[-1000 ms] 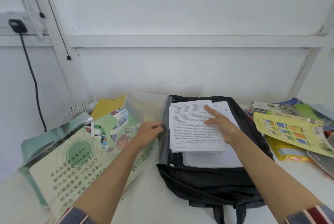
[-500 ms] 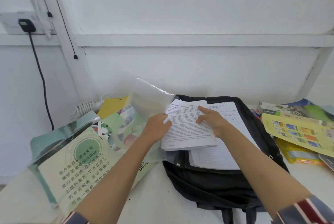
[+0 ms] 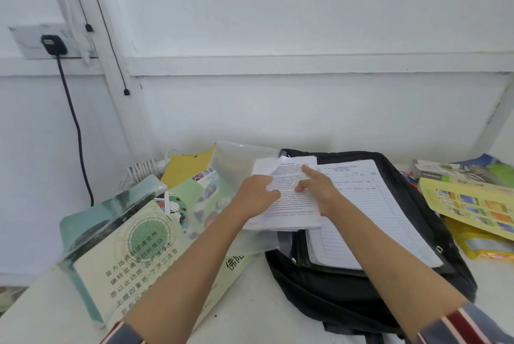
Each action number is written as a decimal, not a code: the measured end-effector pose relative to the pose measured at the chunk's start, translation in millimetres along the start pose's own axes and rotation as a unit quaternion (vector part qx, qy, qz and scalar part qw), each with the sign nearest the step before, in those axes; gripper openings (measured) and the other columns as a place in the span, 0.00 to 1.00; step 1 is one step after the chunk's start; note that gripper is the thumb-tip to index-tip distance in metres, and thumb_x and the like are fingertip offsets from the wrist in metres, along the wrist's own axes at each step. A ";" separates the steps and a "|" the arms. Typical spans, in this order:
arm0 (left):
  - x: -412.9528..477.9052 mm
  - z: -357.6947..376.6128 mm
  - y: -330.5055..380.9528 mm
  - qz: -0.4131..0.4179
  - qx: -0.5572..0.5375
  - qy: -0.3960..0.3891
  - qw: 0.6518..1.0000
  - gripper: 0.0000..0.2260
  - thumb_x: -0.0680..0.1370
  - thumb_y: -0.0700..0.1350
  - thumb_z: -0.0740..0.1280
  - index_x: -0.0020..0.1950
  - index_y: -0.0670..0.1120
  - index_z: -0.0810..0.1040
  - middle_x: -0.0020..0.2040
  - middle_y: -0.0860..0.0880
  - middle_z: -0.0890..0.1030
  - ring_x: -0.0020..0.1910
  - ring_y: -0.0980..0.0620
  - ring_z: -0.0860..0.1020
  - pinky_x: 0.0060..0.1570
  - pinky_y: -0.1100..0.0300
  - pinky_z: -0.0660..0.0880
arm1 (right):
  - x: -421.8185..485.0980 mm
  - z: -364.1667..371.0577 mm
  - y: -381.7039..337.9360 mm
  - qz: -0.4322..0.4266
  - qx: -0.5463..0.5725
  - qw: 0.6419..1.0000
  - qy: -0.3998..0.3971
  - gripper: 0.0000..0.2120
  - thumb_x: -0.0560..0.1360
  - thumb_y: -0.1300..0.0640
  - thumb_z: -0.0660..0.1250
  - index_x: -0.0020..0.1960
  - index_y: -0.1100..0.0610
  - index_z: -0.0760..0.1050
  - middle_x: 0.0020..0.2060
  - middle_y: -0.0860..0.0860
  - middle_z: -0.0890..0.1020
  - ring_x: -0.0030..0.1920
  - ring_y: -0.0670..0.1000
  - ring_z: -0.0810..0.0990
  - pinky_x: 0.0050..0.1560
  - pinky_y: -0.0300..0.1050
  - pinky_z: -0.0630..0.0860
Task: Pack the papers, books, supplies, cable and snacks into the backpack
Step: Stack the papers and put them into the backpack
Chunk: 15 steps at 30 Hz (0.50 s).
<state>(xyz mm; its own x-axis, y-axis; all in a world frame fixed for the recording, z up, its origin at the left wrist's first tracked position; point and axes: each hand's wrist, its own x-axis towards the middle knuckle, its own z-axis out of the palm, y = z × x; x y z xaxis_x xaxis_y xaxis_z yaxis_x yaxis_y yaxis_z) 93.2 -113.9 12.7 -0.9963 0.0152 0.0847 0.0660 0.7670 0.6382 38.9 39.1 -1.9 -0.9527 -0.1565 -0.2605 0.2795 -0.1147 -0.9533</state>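
A black backpack (image 3: 347, 296) lies flat on the white table with lined sheets (image 3: 372, 218) on top of it. A stack of printed papers (image 3: 292, 207) sits at the backpack's left edge, over a clear plastic folder (image 3: 239, 163). My left hand (image 3: 254, 195) grips the stack's left side, thumb on the top sheet, whose upper corner curls up. My right hand (image 3: 317, 190) rests on the stack with its index finger stretched to the top of the page. A coiled white cable (image 3: 141, 170) lies by the wall at left.
A green booklet with Chinese text (image 3: 130, 254), a yellow card (image 3: 189, 167) and picture books lie at left. Yellow and green brochures (image 3: 470, 199) and a yellow snack pack (image 3: 481, 246) lie at right. A black plug (image 3: 52, 45) hangs in the wall socket.
My left hand let go of the clear folder's flap and took hold of the printed stack. The stack slid left toward the folder, and the lined sheets beneath became more exposed.
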 end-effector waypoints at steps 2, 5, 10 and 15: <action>0.1 -1.6 -0.2 0.006 -0.017 0.003 1.000 0.17 0.77 0.43 0.63 0.64 0.40 0.75 0.60 0.45 0.77 0.57 0.46 0.75 0.51 0.61 0.68 | 2.0 -14.2 -13.0 -0.009 -0.060 0.998 0.011 0.34 0.70 0.76 0.61 0.72 0.54 0.65 0.65 0.56 0.72 0.56 0.58 0.75 0.43 0.47 0.77; 0.4 -1.3 -2.2 0.019 -0.033 -0.007 0.999 0.13 0.76 0.42 0.63 0.58 0.39 0.78 0.47 0.46 0.79 0.40 0.53 0.72 0.38 0.64 0.66 | 5.2 -45.9 -31.6 0.002 -0.148 0.989 0.012 0.32 0.69 0.74 0.63 0.70 0.54 0.68 0.66 0.55 0.70 0.61 0.58 0.71 0.53 0.49 0.75; -0.1 -0.4 -0.8 0.021 -0.025 0.007 0.999 0.06 0.75 0.43 0.64 0.42 0.41 0.73 0.33 0.50 0.62 0.31 0.55 0.61 0.31 0.62 0.57 | 7.0 -78.9 -47.3 0.063 -0.216 0.974 0.000 0.27 0.68 0.72 0.64 0.63 0.52 0.74 0.66 0.56 0.70 0.64 0.61 0.70 0.65 0.55 0.70; 1.6 -1.4 1.5 0.032 -0.024 0.011 0.999 0.04 0.75 0.43 0.65 0.43 0.42 0.75 0.32 0.51 0.62 0.30 0.55 0.61 0.29 0.63 0.57 | 5.7 -78.5 -46.5 0.084 -0.191 0.978 -0.017 0.26 0.69 0.73 0.63 0.62 0.52 0.74 0.66 0.58 0.71 0.63 0.62 0.72 0.63 0.56 0.72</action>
<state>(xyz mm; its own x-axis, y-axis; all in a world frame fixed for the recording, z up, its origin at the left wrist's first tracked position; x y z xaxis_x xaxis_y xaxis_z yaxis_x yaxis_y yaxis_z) 91.7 -113.7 14.9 -0.9886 0.0493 0.1425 0.1327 0.7337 0.6664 11.1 120.5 28.8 -0.8909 -0.1743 -0.4195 0.3609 0.2893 -0.8866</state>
